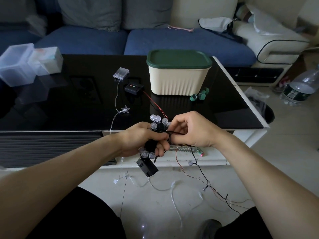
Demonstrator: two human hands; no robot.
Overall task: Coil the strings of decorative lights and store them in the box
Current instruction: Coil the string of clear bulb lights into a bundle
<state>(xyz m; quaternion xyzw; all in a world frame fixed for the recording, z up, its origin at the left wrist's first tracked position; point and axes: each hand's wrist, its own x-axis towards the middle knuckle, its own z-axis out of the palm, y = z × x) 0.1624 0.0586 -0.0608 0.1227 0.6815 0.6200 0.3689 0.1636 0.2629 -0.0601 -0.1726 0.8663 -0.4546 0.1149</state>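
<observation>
Gripping a bundle of coiled black-wired bulb lights (156, 133), the left hand (138, 140) had its fingers curled round the middle of the coil, with clear round bulbs fanning out above and below the fist. The right hand (191, 130), just right of the bundle and touching it, pinched a black strand (174, 133) of the same string between thumb and forefinger. A black battery pack (147, 167) hung directly below the bundle, and the uncoiled tail (202, 175) trailed from the bundle down and to the right onto the floor (276, 169).

Judged from its slack hang, this string was light and limp; the wire would tangle readily and the bulbs looked liable to crack if squeezed. The safest hold appeared to be on the gathered wire at the coil's waist, not on the bulbs, with the battery pack supported so that it did not drag on the loops.

Beyond the bundle, on the black desk (86, 100), lay a star-shaped light (125, 109) on a clear wire leading to a clear battery case (121, 73), and a second black control unit (134, 87) with a red wire (155, 106). Further behind and to the right of the bundle stood the cream box (178, 80), its green lid (178, 59) on. Green ties (199, 95) lay at the box's base. More clear-wired lights (174, 195) sprawled on the floor below the bundle, uncoiled.
</observation>
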